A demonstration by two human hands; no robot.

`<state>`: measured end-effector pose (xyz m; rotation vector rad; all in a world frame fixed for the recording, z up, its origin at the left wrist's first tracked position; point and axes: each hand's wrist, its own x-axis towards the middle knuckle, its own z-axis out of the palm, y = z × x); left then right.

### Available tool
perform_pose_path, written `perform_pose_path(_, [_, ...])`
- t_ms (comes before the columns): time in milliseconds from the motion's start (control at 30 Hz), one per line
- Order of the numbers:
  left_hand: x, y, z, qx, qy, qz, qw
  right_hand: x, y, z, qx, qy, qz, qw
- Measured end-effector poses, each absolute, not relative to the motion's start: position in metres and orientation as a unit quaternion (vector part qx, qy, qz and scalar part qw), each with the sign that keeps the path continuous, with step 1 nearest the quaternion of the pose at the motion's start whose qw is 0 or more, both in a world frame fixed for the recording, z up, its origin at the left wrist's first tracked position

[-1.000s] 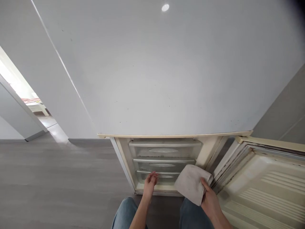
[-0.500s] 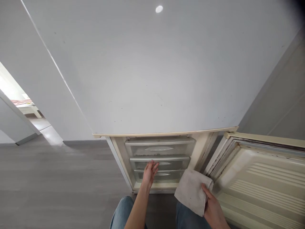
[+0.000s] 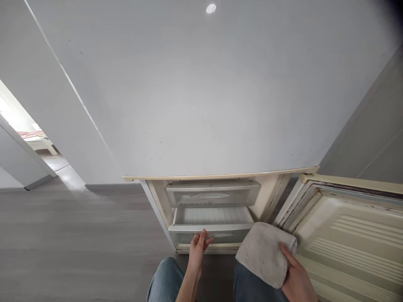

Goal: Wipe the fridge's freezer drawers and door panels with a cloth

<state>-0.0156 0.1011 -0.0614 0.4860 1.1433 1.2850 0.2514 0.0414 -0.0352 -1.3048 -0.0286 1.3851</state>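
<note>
L grip (image 3: 198, 248) half-curled at front of pulled-out drawer (image 3: 217, 227), approx. its 12 o'clock; can't tell if closed on the edge. R grip (image 3: 296, 270) clamps folded cloth (image 3: 264, 253) btwn thumb & fingers, cloth at its 10 o'clock, w/ open door (image 3: 355, 239) at 1 o'clock.

Left hand (image 3: 198, 251) forward with bent fingers (image 3: 203, 236); right hand (image 3: 296, 270) well apart, thumb (image 3: 286, 252) uppermost.

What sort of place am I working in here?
Probably a home, though I can't tell which room. A freezer-like cabinet stands open with one drawer pulled out, the grey floor looks like wood, and at far left pinkish cloth seems to lie on white furniture.
</note>
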Motion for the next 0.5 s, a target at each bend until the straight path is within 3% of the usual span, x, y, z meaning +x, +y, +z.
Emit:
perform_pose_path(267, [-0.022,0.041,-0.080,0.208,0.519,0.537,0.632,0.237,0.052,0.005,-0.523,-0.036,0.627,0.577])
perform_pose_path(500, [-0.018,0.011,-0.101,0.163,0.548,0.527,0.629,0.203,0.099,-0.007,-0.504,-0.059,0.675,0.536])
